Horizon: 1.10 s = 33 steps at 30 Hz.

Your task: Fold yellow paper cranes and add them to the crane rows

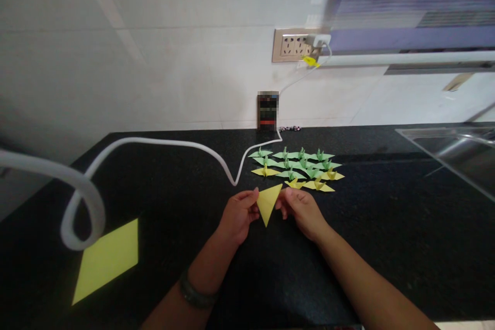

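A yellow sheet of origami paper (268, 203), folded into a triangle with one point downward, is held up above the black countertop. My left hand (240, 214) pinches its left corner between thumb and fingers. At the right edge of the paper, my right hand (302, 210) has its thumb and curled fingers closed at the upper corner; the exact contact is partly hidden. Just beyond my hands stand rows of folded paper cranes, with green cranes (305, 165) mostly at the back and yellow cranes (317, 184) toward the front and sides.
A flat yellow paper sheet (112, 258) lies at left, under a looping white cable (174, 143). A phone-like device (268, 111), its screen blurred, leans against the wall below a socket panel (288, 45) with a plugged-in charger (320, 40). A metal sink (464, 152) is at right.
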Each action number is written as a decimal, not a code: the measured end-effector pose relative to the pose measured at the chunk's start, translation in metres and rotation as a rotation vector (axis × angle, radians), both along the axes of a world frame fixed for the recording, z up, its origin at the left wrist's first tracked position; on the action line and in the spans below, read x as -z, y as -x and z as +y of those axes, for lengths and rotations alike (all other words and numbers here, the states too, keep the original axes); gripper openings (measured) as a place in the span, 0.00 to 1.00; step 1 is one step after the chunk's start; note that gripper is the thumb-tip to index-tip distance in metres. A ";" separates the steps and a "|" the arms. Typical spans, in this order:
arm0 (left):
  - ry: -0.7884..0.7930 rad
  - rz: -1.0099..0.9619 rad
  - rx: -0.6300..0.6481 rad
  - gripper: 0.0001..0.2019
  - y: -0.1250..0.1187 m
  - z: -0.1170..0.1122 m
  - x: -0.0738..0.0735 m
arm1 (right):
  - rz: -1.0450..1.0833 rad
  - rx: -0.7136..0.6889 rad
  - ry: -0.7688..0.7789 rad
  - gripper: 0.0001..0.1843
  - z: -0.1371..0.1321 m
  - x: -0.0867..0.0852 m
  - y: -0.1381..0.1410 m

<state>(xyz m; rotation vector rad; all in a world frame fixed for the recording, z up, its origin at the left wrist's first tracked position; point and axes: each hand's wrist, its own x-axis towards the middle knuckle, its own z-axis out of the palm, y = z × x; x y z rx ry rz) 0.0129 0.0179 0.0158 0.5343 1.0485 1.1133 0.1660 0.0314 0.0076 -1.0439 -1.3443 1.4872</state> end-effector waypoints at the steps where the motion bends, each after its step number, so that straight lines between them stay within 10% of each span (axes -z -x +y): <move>1: 0.021 -0.066 0.026 0.11 0.000 0.000 0.000 | 0.023 -0.020 0.002 0.17 -0.001 -0.001 0.002; 33: 0.044 -0.152 0.064 0.14 -0.001 -0.001 0.001 | -0.033 -0.042 0.015 0.10 -0.007 -0.004 0.008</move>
